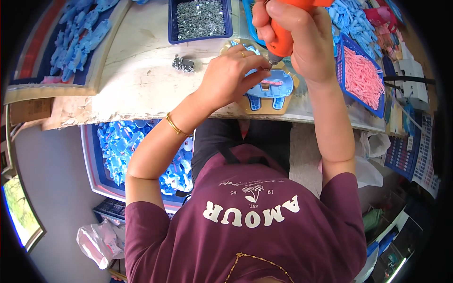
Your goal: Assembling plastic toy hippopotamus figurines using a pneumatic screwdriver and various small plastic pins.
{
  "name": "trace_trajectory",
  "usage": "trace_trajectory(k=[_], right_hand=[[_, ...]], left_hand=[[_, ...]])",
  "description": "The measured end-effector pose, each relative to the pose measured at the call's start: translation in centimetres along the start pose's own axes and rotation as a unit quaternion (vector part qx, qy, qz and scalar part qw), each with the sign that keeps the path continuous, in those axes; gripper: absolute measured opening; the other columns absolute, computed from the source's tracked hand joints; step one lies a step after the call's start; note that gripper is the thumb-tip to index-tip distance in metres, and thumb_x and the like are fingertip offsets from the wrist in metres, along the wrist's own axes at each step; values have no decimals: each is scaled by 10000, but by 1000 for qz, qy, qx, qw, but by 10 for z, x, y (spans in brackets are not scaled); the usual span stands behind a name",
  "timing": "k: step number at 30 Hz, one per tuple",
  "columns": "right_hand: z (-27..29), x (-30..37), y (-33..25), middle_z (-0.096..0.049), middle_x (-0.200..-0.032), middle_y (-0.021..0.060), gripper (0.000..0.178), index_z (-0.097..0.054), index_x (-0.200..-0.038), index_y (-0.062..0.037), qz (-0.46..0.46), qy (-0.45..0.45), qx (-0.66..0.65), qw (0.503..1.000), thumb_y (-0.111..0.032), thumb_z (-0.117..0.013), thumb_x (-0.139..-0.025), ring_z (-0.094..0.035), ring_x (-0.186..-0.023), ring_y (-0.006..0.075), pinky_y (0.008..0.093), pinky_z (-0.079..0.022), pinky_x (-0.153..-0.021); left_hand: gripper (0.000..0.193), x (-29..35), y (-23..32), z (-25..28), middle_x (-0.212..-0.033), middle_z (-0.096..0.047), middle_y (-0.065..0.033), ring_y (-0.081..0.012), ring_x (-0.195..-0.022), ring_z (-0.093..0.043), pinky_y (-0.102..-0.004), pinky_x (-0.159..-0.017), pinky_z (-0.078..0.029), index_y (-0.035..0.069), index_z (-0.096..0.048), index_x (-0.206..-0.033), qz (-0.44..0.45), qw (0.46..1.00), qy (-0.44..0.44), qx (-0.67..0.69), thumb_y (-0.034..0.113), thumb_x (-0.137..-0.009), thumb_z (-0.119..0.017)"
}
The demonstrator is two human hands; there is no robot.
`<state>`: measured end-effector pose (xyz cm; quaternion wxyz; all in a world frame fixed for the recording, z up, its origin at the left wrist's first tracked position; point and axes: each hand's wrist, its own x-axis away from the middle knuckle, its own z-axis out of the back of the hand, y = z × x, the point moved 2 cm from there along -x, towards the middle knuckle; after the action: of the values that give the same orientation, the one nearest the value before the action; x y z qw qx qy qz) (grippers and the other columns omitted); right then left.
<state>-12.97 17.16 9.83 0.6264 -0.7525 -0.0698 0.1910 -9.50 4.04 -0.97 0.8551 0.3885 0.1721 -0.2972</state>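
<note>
My right hand (306,35) grips an orange electric screwdriver (281,40), its grey tapered tip pointing down. Close to that tip, my left hand (233,70) has its thumb and forefinger pinched together; what sits between them is too small to make out. Below both hands lies a light-blue plastic animal-shaped shell (282,86), with a pink strip inside it. The shell rests on a tan holder (289,104) at the table's near edge. Part of the shell and holder is hidden by my left hand.
A small heap of metal screws (183,64) lies left of my left hand. Behind stands a blue basket (175,38) of small metal parts. Pink pieces fill another basket (347,85) at right; blue parts (80,40) lie far left. Below, a bin (92,162) holds blue shells.
</note>
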Motion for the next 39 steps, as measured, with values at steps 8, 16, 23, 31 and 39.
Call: trace_trajectory(k=[8,16,23,31,39], right_hand=[[3,7,1,-644,-740,67,167,-619,-994,7,4,41,-33,999,-132,-602,-905,-576,-569,91,238,-451,-517],[15,9,4,-663,-755,82,168,-623,-984,12,48,47,31,997,-132,-595,-902,-578,-568,91,238,-455,-518],[27,16,20,-657,-767,64,157,-617,-991,-2,115,-15,40,992,-81,-678,-871,-580,-563,88,231,-454,-505],[48,28,50,-629,-739,61,200,-582,-1004,-14,8,74,-22,997,-28,-712,-852,-561,-516,88,221,-429,-454],[58,31,63,-614,-739,52,174,-569,-988,-20,2,82,-11,997,-27,-693,-865,-569,-536,90,224,-451,-474]], left_hand=[[122,3,3,-12,-863,-719,-34,-263,-848,-641,-382,-727,-536,108,-716,-966,20,998,-8,56,170,-862,-738],[123,6,10,-19,-893,-712,-85,-292,-875,-638,-405,-746,-524,62,-698,-1002,58,990,-27,129,133,-902,-695],[217,7,21,-21,-895,-695,-83,-287,-897,-637,-392,-767,-536,67,-673,-1014,16,999,-25,28,224,-875,-730],[316,22,17,-36,-1011,-675,-15,-212,-986,-620,-342,-855,-520,90,-691,-1014,-70,990,-59,-104,306,-795,-767],[238,25,13,-44,-969,-661,-4,-201,-943,-615,-337,-836,-500,102,-683,-936,-63,987,-60,-138,301,-820,-744]])
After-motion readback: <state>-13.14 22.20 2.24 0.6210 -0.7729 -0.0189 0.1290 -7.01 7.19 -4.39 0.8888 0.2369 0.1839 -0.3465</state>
